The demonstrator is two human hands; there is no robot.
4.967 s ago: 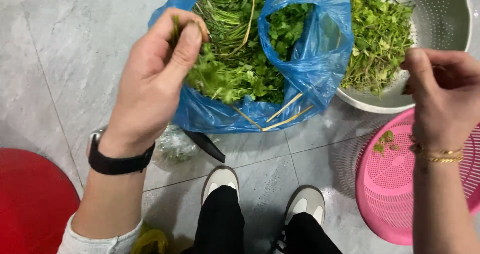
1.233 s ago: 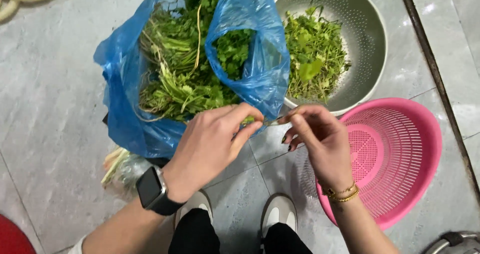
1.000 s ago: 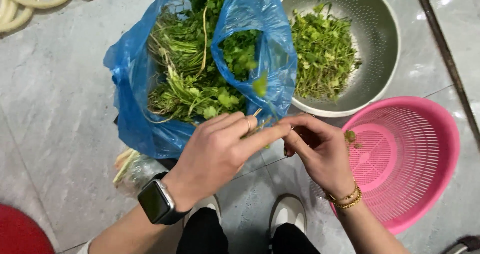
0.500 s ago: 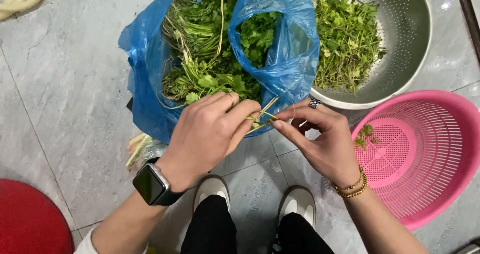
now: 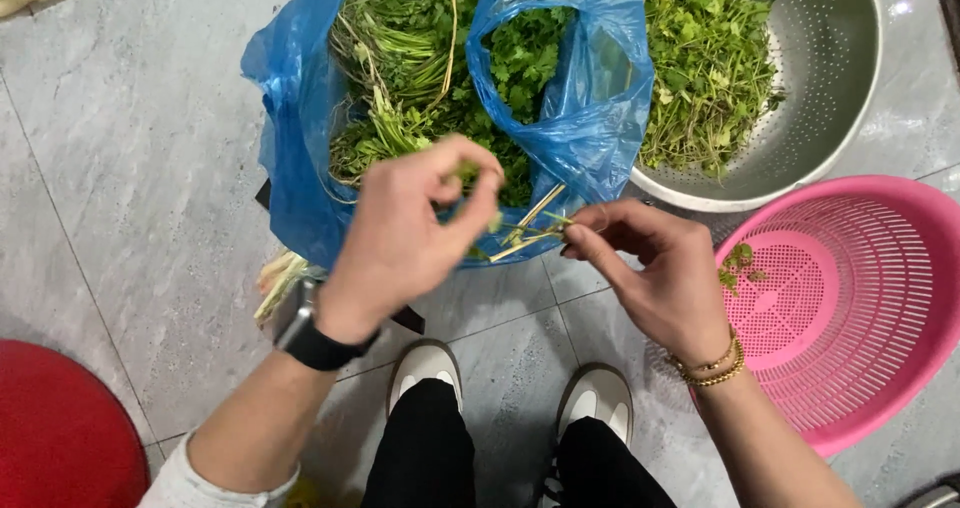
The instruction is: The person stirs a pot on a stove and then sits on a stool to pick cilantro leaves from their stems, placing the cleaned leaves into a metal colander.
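I see a grey tiled floor (image 5: 120,168) under everything. The herb sprig (image 5: 520,233) hangs in front of the blue bag (image 5: 300,168), its pale stems running slantwise, up toward the bag's mouth and down toward my left hand (image 5: 410,238). That hand curls narrow, fingertips pinched on a bit of green at the sprig's lower end. My right hand (image 5: 660,278) pinches the sprig's other end between thumb and fingers. Right of the bag sits a metal colander (image 5: 840,98) with picked greens (image 5: 705,58); below that is a pink basket (image 5: 850,308). Far left of the bag lies a red stool (image 5: 60,428). My shoes (image 5: 425,368) stand below the bag.
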